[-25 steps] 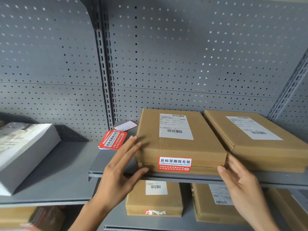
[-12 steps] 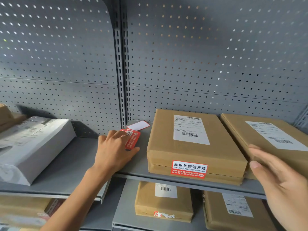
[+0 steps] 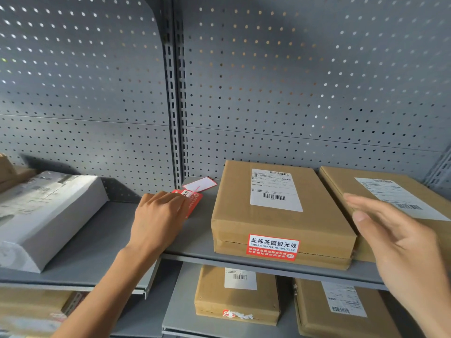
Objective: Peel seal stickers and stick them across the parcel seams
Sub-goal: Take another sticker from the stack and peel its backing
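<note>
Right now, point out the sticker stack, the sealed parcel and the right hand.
sticker stack (image 3: 194,202), head view, bare red edge.
sealed parcel (image 3: 275,223), head view, top face.
right hand (image 3: 400,242), head view, palm.

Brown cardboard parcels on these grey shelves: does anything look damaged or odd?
Yes. The brown cardboard parcel on the lower shelf has a torn red seal sticker on its front edge, ragged and white, unlike the intact red seal sticker above.

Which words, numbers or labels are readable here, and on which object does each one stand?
"此标签撕毁无效" and below it "CIBIAOQIANSIHUIWUXIAO": on the red seal sticker across the front seam of the middle parcel.
The sticker's two lower lines: too small to read.
White shipping labels on the parcels: barcodes only, print too small.
Red sticker stack under the left hand: mostly covered, unreadable.
</note>
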Demonstrator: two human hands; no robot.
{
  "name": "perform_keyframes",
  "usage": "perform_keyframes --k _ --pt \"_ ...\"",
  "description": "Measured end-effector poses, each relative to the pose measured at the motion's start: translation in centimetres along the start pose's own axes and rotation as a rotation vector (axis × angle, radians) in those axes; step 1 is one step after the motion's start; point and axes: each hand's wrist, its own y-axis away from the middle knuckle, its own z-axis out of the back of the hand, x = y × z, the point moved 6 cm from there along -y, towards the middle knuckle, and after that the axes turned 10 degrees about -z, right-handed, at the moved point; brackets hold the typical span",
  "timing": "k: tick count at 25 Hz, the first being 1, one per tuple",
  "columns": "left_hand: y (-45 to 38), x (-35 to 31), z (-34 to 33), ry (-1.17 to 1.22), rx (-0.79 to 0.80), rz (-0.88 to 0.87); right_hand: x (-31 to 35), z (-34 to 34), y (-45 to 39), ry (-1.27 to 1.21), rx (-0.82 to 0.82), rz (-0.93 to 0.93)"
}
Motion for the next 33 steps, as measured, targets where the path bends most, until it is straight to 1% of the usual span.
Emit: perform_keyframes --k 3,6,7,9,11,13,15,17,20,23,27,28,31,33 --pt "-0.5 0.4 1.5 0.060 -0.088 -0.040 1.9 -1.5 -0.8 0.012 0.052 0.050" --pt "-3.0 -0.2 5.0 0.100 -0.289 -0.061 4.1 -4.3 -2.2 -0.004 0.177 0.042" --pt "-4.3 -1.0 6.2 0.112 -0.355 -0.098 4.8 -5.4 -2.8 -0.012 0.238 0.019" --pt "-6.9 -3.4 8.5 0.125 -0.460 -0.230 5.9 -7.5 -3.9 -0.049 0.339 -0.034" --pt "-9.2 -6.3 9.9 0.122 -0.512 -0.388 6.7 -9.0 -5.1 -0.144 0.393 -0.116" --pt "-10.5 -8.7 10.6 0.117 -0.522 -0.526 6.9 -9.6 -6.0 -0.282 0.423 -0.225" --pt "-11.1 -10.2 10.7 0.103 -0.514 -0.625 7.0 -9.3 -6.4 -0.411 0.432 -0.294" --pt "-11.3 -11.1 10.5 0.090 -0.517 -0.681 6.7 -8.5 -6.7 -0.470 0.412 -0.312" --pt "-11.3 -11.8 10.0 0.090 -0.512 -0.718 6.2 -7.1 -6.6 -0.486 0.378 -0.291" --pt "-11.6 -12.2 9.4 0.145 -0.487 -0.672 5.7 -6.1 -6.4 -0.499 0.338 -0.271" --pt "-12.3 -11.9 8.8 0.419 -0.373 -0.433 5.3 -4.7 -6.1 -0.503 0.249 -0.228" --pt "-12.3 -12.3 9.1 0.439 -0.365 -0.405 5.3 -4.5 -6.1 -0.478 0.226 -0.207" --pt "-12.7 -14.8 9.9 0.366 -0.358 -0.469 5.6 -4.5 -5.6 -0.435 0.211 -0.148" --pt "-13.1 -15.6 9.9 0.397 -0.316 -0.492 5.8 -4.7 -5.2 -0.438 0.243 -0.119"
